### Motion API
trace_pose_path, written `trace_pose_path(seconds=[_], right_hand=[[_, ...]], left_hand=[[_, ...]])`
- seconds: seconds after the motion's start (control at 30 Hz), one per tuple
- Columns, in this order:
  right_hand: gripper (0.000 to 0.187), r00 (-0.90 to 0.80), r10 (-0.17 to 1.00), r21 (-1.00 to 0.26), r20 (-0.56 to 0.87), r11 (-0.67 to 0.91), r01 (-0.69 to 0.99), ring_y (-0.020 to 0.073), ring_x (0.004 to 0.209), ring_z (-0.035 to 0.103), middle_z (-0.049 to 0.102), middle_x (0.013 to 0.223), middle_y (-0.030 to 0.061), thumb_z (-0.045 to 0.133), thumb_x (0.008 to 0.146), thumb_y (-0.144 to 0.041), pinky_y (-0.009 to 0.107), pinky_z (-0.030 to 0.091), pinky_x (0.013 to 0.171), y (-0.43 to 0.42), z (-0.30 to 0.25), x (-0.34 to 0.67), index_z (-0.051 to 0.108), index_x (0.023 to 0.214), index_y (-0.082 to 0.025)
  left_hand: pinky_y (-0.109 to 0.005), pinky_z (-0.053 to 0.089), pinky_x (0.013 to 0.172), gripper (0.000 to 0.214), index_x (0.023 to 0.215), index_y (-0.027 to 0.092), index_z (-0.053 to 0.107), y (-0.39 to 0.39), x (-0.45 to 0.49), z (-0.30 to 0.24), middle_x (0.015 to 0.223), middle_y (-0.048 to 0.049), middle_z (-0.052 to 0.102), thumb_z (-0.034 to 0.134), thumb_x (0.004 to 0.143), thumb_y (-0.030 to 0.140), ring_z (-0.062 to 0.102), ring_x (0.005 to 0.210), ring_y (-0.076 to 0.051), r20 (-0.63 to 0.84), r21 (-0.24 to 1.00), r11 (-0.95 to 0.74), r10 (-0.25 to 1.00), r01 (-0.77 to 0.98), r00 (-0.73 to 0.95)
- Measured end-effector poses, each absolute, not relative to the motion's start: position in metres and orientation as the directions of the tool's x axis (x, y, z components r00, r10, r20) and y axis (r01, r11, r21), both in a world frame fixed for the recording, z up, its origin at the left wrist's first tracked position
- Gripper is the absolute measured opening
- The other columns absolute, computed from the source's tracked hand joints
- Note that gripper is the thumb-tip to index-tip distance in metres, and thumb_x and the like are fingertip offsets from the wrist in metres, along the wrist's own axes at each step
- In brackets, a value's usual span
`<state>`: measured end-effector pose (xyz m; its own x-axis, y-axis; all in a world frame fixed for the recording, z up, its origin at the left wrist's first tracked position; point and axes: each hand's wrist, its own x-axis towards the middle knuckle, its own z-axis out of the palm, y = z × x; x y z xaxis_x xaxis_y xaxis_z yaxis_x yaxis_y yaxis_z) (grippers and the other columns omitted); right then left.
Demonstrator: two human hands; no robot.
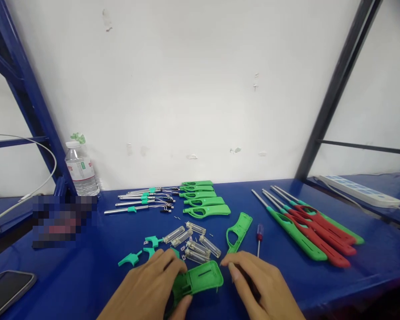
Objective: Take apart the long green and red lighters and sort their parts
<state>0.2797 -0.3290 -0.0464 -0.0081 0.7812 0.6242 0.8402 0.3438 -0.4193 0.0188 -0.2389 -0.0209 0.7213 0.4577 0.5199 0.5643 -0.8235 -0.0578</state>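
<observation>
The left hand point(150, 286) is clamped on a green lighter handle shell point(196, 281), thumb under its near-left corner and fingers curled over the top-left end. The shell lies flat on the blue table point(86, 249), open side up, its long axis running left to right with a slight rise toward the right. It sits between both hands, but the left one is the one actually holding it. The right hand point(256, 286) rests just beside the shell's right end, fingers loosely curled and pointing left, fingertips near the edge; I cannot tell whether they touch it or pinch anything small.

Just beyond the shell lies a cluster of clear fuel tubes point(193, 242) with tiny loose parts among them, and teal trigger pieces point(143, 250) to the left. Another green handle half point(239, 231) lies ahead of the right hand, with a small red-handled screwdriver point(259, 238) beside it. Farther back sit 5 green handles point(202, 200) and metal nozzle rods point(140, 202). Finished red and green lighters point(310, 226) lie well to the right.
</observation>
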Motion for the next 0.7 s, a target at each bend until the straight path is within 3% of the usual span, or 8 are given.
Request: trace_pose_path(seconds=[0.1,0.23,0.33,0.43,0.7], right_hand=[[0.02,-0.076,0.818,-0.405,0.57,0.359,0.841,0.02,0.089,0.084,0.085,0.1,-0.0004,0.058,0.111,-0.024,0.026,0.061,0.079,-0.327,-0.044,0.278,0.076,0.107,-0.03],[0.004,-0.133,0.894,-0.42,0.428,0.327,0.847,0.0172,0.075,0.078,0.077,0.087,-0.0034,0.08,0.098,-0.027,0.025,0.056,0.069,-0.323,-0.039,0.277,0.079,0.099,-0.03],[0.009,-0.107,0.945,-0.458,0.31,0.247,0.854,0.0149,0.07,0.073,0.075,0.086,-0.0038,0.089,0.092,-0.029,0.023,0.05,0.064,-0.32,-0.037,0.278,0.081,0.095,-0.03],[0.009,-0.071,0.97,-0.502,0.231,0.181,0.846,0.0132,0.071,0.07,0.072,0.083,-0.0045,0.087,0.096,-0.029,0.022,0.047,0.065,-0.317,-0.038,0.28,0.081,0.089,-0.028],[0.016,-0.093,0.957,-0.553,0.275,0.236,0.799,0.0128,0.077,0.074,0.073,0.086,-0.0063,0.088,0.096,-0.02,0.019,0.049,0.071,-0.316,-0.039,0.281,0.078,0.086,-0.027]], left_hand=[[-0.032,0.068,0.068,0.013,0.11,0.031,0.066,-0.237,0.014,-0.009,0.1,0.0051,0.084,0.063,0.098,0.032,0.084,0.088,-0.022,0.65,-0.117,-0.813,0.372,0.57,0.663],[-0.028,0.068,0.065,0.023,0.113,0.035,0.064,-0.236,0.007,0.007,0.096,0.011,0.085,0.043,0.115,0.045,0.086,0.087,-0.018,0.748,-0.163,-0.778,0.303,0.607,0.59],[-0.025,0.067,0.067,0.027,0.117,0.037,0.064,-0.234,0.0,0.011,0.1,0.0128,0.085,0.045,0.115,0.056,0.086,0.089,-0.016,0.754,-0.169,-0.765,0.305,0.621,0.581],[-0.025,0.067,0.069,0.029,0.117,0.038,0.066,-0.229,-0.006,0.01,0.104,0.0128,0.085,0.048,0.114,0.06,0.086,0.092,-0.016,0.753,-0.155,-0.767,0.316,0.622,0.577],[-0.023,0.065,0.068,0.032,0.114,0.039,0.073,-0.219,-0.02,0.006,0.104,0.009,0.083,0.055,0.108,0.065,0.084,0.085,-0.015,0.667,0.05,-0.736,0.528,0.676,0.525]])
